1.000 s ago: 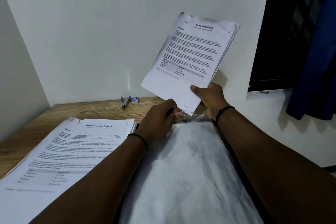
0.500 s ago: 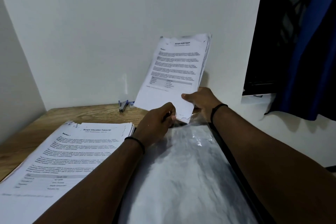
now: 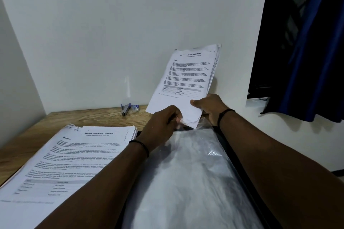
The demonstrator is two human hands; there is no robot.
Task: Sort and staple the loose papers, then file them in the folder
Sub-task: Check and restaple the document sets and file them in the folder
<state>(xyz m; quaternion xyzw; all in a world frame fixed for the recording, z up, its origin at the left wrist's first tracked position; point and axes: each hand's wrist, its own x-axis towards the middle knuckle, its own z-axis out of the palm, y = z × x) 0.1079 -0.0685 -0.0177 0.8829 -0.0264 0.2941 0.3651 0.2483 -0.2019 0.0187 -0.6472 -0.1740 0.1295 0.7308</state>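
**Health report going into the sleeve**

Right hand [image 3: 210, 108] grips the lower edge of the stapled Sample Health Report [image 3: 188, 80], thumb across the front page, holding the bundle upright and tilted with its bottom corner at the mouth of the clear plastic sleeve [image 3: 186, 173]. Left hand [image 3: 163, 124] pinches the sleeve's top film beside that corner, fingers curled, apparently lifting it to open a gap. The step in hand looks like filing: feeding this set into the folder's pocket.

To do it well, the film should be kept lifted and taut while the papers go in corner first, then levelled so the whole bottom edge enters together; the top corners are already dog-eared and a snagged page would crumple. The sleeve's film is thin and glossy, so it may cling or buckle if pushed.

Left of the folder, a thick Sample Education Transcript stack [image 3: 74, 158] lies flat on the wooden desk [image 3: 74, 117], not yet filed. A stapler [image 3: 125, 109] and staple box [image 3: 135, 108] stand against the wall
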